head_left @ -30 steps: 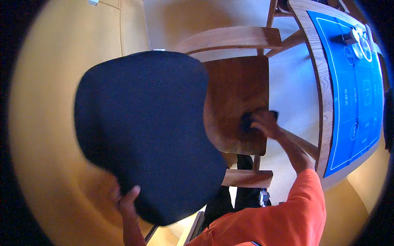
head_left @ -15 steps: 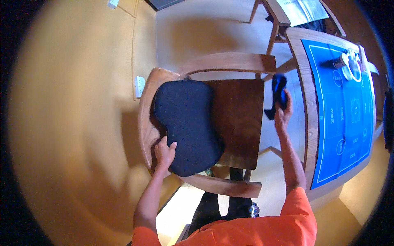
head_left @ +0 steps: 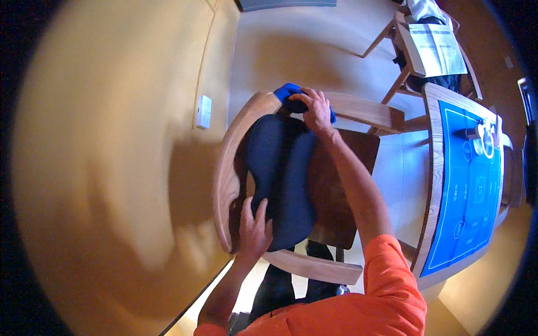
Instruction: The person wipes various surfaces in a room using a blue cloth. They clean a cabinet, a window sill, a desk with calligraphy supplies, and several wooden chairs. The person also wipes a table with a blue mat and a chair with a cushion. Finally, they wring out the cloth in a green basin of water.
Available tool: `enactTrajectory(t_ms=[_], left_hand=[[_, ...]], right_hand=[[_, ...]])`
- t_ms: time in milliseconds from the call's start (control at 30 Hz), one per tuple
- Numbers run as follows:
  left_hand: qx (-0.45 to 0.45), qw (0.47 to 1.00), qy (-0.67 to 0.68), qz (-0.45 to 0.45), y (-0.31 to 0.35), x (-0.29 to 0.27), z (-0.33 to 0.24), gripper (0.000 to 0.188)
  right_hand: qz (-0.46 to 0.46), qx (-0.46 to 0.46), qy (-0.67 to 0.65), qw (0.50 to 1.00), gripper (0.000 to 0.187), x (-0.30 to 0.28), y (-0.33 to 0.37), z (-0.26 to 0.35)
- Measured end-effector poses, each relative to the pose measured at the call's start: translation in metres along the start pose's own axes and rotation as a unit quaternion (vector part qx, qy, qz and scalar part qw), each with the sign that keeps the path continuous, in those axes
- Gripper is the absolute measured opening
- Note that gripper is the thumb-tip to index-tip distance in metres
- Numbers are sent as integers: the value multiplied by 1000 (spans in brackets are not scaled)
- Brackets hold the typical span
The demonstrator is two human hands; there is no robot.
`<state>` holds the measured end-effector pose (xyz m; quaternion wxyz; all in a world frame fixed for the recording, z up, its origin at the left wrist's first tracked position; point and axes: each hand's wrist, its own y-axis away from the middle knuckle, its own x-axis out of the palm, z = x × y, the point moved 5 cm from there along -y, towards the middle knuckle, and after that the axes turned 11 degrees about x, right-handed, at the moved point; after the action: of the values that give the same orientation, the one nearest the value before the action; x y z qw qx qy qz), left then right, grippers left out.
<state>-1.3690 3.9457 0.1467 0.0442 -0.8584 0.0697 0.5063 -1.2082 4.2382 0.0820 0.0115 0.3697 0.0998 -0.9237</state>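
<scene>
A dark seat cushion [head_left: 280, 173] lies on a wooden armchair [head_left: 224, 185], toward its curved back. My left hand [head_left: 255, 232] grips the cushion's near left edge, with fingers stretched over it. My right hand [head_left: 318, 110] reaches across the chair and presses a blue cloth [head_left: 287, 91] onto the far armrest, where it joins the backrest. Part of the cloth is hidden under the fingers.
To the right stands a wooden table with a blue printed mat [head_left: 465, 196], bearing a white cup [head_left: 486, 145] and small items. Behind it, another chair holds a printed sheet [head_left: 440, 50]. A wall with a white socket [head_left: 203, 112] rises at the left.
My right hand has moved left with the cloth, from the gap beside the table onto the far armrest. My left hand stays at the cushion, whose surface now looks tilted. The view has shifted.
</scene>
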Motion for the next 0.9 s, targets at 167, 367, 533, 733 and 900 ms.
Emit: enactTrajectory(t_ms=[167,367,533,733,900], left_hand=[[94,994,-35,-53,2,-34,-11,42],[-62,971,-11,-232,50,-82,28,49],[-201,888,302,-282,91,-45,51,47],[-392,420,663,-481,119,21,75,51],[-403,430,650,-481,181,19,107,39]], right_hand=[[158,31,-267,950,57,-18,-42,-37],[185,184,-386,885,52,-46,-73,82],[262,-117,247,926,50,30,-59,177],[286,-361,29,887,27,92,161,279],[531,-430,137,717,31,89,235,323]])
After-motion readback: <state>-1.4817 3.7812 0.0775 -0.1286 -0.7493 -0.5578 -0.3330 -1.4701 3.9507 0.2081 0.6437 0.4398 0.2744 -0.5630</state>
